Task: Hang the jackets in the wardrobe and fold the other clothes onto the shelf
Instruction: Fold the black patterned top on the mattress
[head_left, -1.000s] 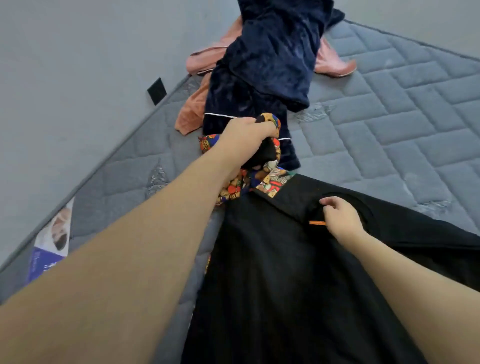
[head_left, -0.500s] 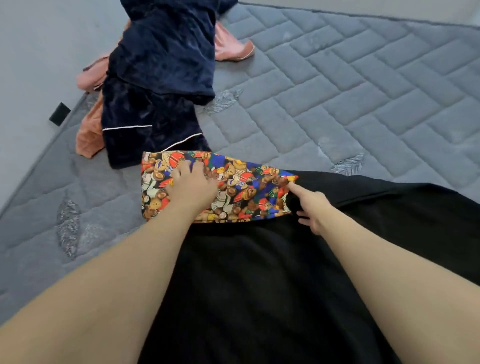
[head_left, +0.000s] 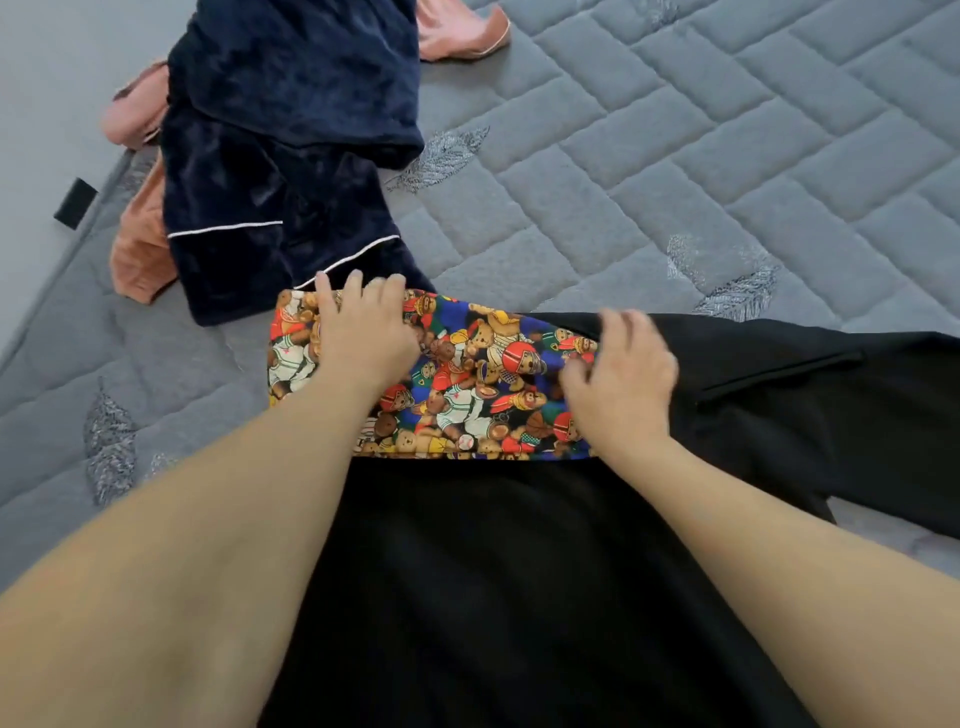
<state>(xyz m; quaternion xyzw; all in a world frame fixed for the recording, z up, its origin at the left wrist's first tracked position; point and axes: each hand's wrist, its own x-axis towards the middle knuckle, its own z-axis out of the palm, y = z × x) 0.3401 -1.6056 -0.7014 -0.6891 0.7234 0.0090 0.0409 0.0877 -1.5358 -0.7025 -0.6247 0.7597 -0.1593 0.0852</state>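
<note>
Black garment (head_left: 519, 597) with a teddy-bear print band (head_left: 467, 384) lies spread on the grey quilted mattress (head_left: 675, 156), both hands on the band.

Left hand (head_left: 363, 332) presses flat on the band's left part, fingers straight and reaching its far edge. Right hand (head_left: 621, 374) rests at the band's right end, fingers bent and blurred; whether it pinches the cloth cannot be told. Just beyond the band lies a navy velvet garment (head_left: 280, 156) with white piping, over a salmon-pink garment (head_left: 143, 249).
</note>
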